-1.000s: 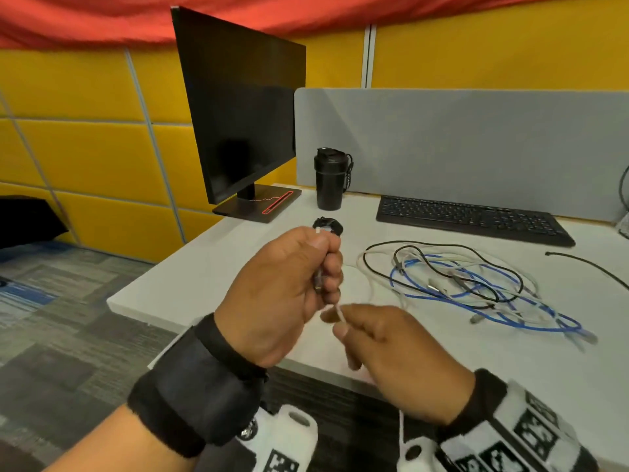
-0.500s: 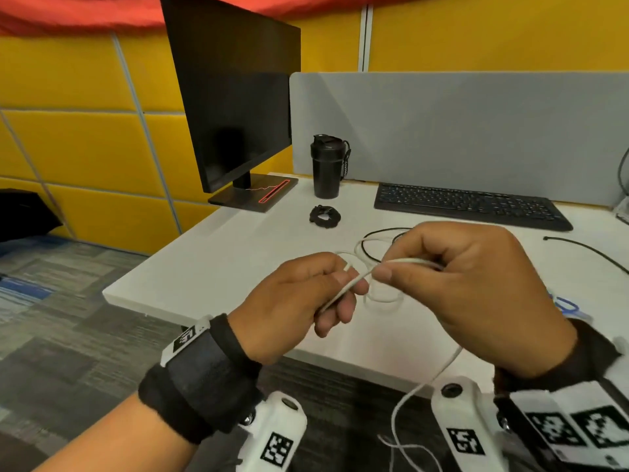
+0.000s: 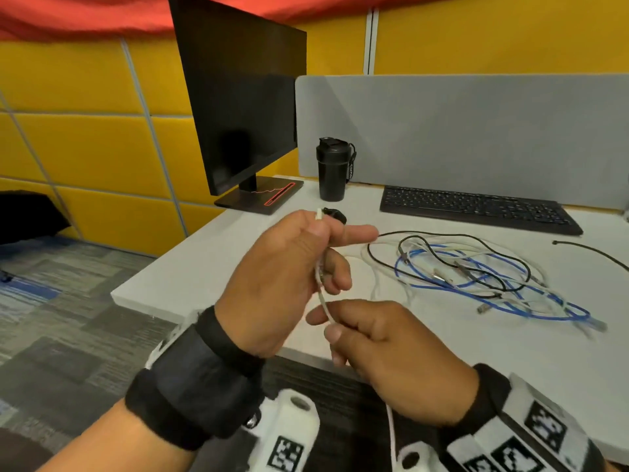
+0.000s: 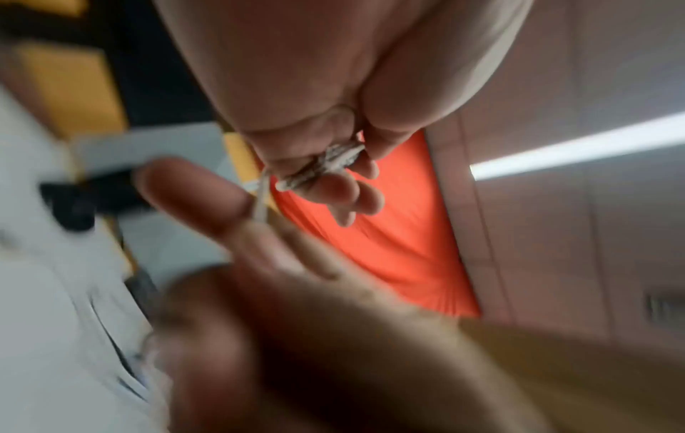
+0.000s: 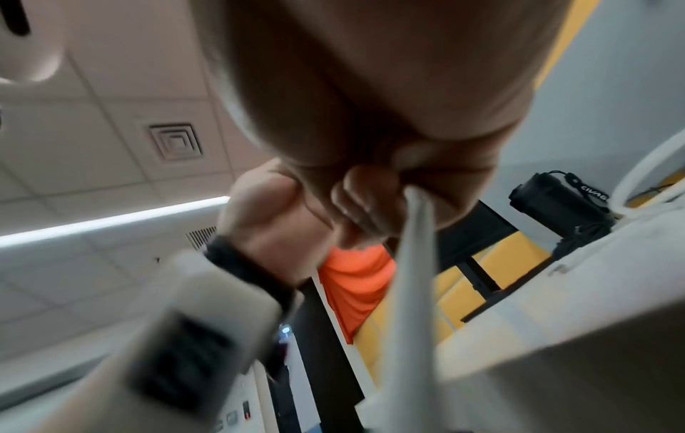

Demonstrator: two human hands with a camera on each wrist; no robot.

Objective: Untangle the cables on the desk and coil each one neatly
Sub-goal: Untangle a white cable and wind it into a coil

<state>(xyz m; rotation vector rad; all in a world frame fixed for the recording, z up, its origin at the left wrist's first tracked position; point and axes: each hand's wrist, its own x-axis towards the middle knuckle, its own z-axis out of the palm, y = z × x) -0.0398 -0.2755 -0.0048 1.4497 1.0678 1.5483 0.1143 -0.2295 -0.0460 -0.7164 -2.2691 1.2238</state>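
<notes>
My left hand (image 3: 326, 267) is raised over the desk's front edge and grips a thin white cable (image 3: 322, 299), with small loops gathered in its curled fingers (image 4: 333, 164). The cable's white plug (image 3: 318, 214) sticks up above the thumb. Just below, my right hand (image 3: 332, 321) pinches the same cable (image 5: 415, 234) between thumb and forefinger. The cable's slack hangs down past my right wrist. To the right on the desk (image 3: 204, 267) lies a tangle of blue, black and white cables (image 3: 476, 274).
A small coiled black cable (image 3: 337, 215) lies behind my left hand. A loose black cable (image 3: 592, 250) runs off at the far right. A monitor (image 3: 245, 107), a black tumbler (image 3: 332, 172) and a keyboard (image 3: 476, 209) stand along the grey divider (image 3: 476, 131).
My right hand swung from up beside the left hand down to below it, still pinching the white cable. The left hand rose a little and turned the plug upward.
</notes>
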